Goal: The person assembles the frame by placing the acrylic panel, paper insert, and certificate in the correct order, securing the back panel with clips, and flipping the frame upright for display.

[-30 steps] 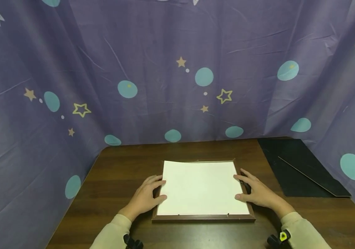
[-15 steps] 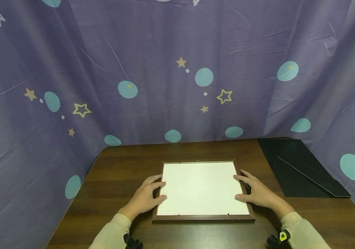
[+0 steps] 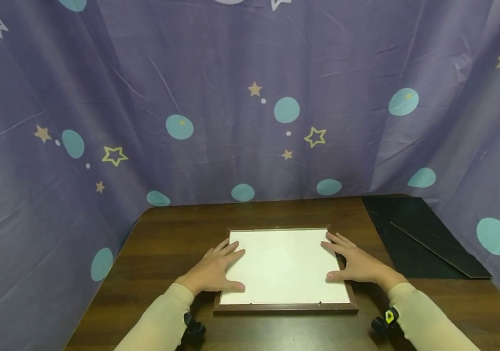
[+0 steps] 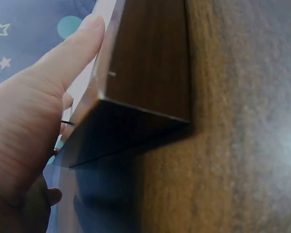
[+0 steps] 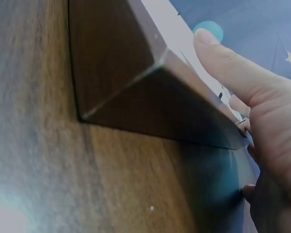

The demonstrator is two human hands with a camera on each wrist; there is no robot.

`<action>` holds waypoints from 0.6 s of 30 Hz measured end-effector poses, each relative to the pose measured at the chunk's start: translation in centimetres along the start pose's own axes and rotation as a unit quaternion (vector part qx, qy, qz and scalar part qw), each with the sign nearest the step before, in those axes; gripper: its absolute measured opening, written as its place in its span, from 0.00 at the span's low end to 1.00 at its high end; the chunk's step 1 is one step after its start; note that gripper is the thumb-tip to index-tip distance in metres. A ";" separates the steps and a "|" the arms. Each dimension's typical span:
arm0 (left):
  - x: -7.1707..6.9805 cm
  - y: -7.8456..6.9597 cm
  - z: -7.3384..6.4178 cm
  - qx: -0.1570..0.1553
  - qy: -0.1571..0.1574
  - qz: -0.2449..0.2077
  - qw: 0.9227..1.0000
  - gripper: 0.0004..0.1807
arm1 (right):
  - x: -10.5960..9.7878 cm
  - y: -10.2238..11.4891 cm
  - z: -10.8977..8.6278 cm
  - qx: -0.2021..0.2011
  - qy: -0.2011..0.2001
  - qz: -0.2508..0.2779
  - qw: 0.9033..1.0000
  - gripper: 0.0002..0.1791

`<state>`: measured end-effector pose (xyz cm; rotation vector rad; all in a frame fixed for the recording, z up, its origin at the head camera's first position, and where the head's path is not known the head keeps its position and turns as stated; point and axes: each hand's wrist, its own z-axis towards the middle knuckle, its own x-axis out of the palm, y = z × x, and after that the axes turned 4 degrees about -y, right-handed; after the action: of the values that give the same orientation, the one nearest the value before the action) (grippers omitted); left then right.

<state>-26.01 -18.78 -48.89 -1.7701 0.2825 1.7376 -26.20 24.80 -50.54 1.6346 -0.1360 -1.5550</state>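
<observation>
A brown wooden picture frame [image 3: 285, 308] lies on the table in the head view, a white sheet [image 3: 285, 265] flat inside its rim. My left hand [image 3: 215, 269] reaches over the left side, fingers spread and fairly straight above the sheet. Opposite it, my right hand [image 3: 355, 262] extends over the right side in the same way. Whether the fingertips touch the sheet is hard to tell. The left wrist view shows the thumb of my left hand [image 4: 29, 107] above a corner of the frame [image 4: 150, 63]. Similarly, my right hand [image 5: 276, 111] is beside the frame [image 5: 116, 43] in the right wrist view.
A black board [image 3: 394, 214] lies at the table's right, a thin light-edged line running diagonally across it. Small dark pins or tabs show along the frame's inner rim. A purple curtain [image 3: 232, 58] with stars hangs behind the brown table [image 3: 166, 234].
The sheet's far left corner, raised over the rim a second ago, has dropped flat inside the frame. Both hands have since moved inward over the sheet from the frame's sides.
</observation>
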 end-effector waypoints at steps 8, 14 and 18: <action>0.2 0.0 0.3 -0.007 0.015 0.001 1.000 0.57 | 0.5 -0.8 -0.2 0.005 0.011 0.013 1.000 0.54; 0.3 0.8 0.4 -0.018 0.019 0.011 1.000 0.58 | 0.8 -0.9 0.4 0.004 0.012 0.018 1.000 0.53; 0.3 1.0 0.5 -0.023 0.019 0.008 1.000 0.58 | 0.8 -0.8 0.8 0.004 0.012 0.029 0.999 0.53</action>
<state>-26.97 -19.24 -49.40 -1.8402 0.2753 1.7354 -27.08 24.41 -51.52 1.6407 -0.1749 -1.4910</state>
